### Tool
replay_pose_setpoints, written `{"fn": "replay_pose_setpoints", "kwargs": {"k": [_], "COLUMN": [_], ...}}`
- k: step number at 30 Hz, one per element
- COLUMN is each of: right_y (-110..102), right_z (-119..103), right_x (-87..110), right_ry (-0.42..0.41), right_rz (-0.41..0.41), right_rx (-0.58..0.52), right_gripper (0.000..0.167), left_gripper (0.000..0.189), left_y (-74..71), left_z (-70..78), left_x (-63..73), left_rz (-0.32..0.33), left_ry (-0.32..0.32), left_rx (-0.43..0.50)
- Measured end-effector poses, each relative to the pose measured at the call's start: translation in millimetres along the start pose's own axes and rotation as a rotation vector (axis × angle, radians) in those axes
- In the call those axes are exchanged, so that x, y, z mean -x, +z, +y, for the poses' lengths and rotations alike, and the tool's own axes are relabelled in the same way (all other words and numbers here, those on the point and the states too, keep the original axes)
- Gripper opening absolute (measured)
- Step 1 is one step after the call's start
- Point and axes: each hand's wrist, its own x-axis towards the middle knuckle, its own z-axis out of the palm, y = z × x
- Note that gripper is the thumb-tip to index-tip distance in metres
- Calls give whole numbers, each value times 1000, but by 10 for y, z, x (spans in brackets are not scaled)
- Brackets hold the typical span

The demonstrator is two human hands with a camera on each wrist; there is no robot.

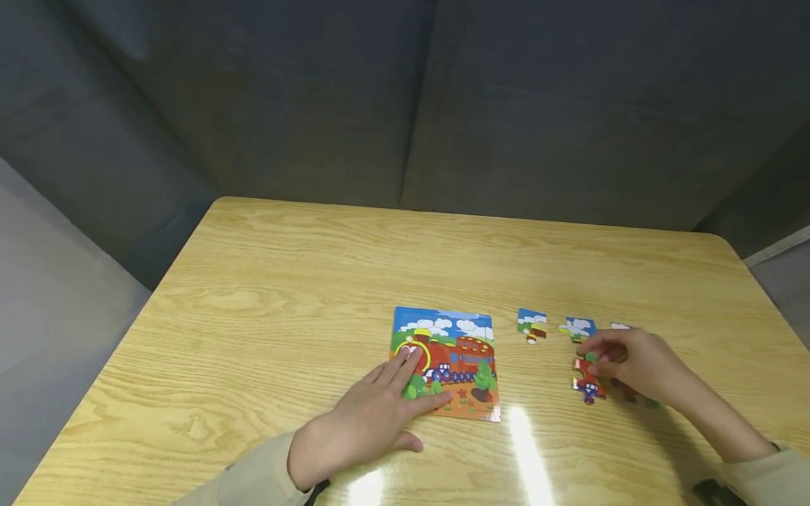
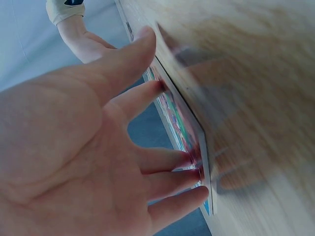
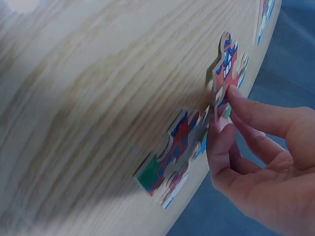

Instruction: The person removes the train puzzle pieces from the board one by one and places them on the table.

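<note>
Puzzle board (image 1: 467, 362) lay in the lower middle of the frame, looking flat, stiff and light. The left hand (image 1: 373, 414) spread its fingers on it, gripping nothing. The right hand (image 1: 639, 362), lower right, pinched a puzzle piece (image 3: 225, 73) that seemed thin and hard, best held by its edges

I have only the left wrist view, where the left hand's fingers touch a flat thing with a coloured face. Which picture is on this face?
Observer: In the head view, this picture board shows a red train.
Operator: Thank you. And what is happening at the other side?
Observer: The right hand pinches a red and blue puzzle piece.
Operator: Does any loose piece lie nearer to the board?
Observer: Yes, a blue-topped piece lies right of the board's upper part, apart from it.
</note>
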Motion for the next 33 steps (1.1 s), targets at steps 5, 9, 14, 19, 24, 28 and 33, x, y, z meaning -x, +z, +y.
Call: {"fn": "replay_pose_setpoints", "kwargs": {"k": [5, 9, 14, 19, 24, 28, 33], "right_y": [-7, -9, -13, 89, 225, 352, 548], "right_z": [25, 22, -38, -234, -567, -856, -1182], "right_x": [6, 14, 6, -76, -235, -396, -594], "right_ry": [13, 3, -10, -147, -232, -232, -250], "right_rz": [-11, -4, 28, 89, 36, -53, -137], "right_rx": [-16, -6, -8, -108, -273, -362, -438], "right_gripper": [19, 20, 20, 20, 21, 19, 16], "left_gripper": [70, 70, 68, 67, 67, 68, 68], "left_y": [1, 1, -8, -14, -32, -50, -73], "left_z": [0, -3, -5, -9, -12, -8, -15], "left_x": [-2, -1, 5, 17, 29, 41, 78], "left_rz": [0, 2, 12, 31, 41, 39, 45], "left_ry": [0, 0, 7, 12, 11, 18, 22], "left_rx": [0, 10, 18, 37, 62, 62, 51]}}
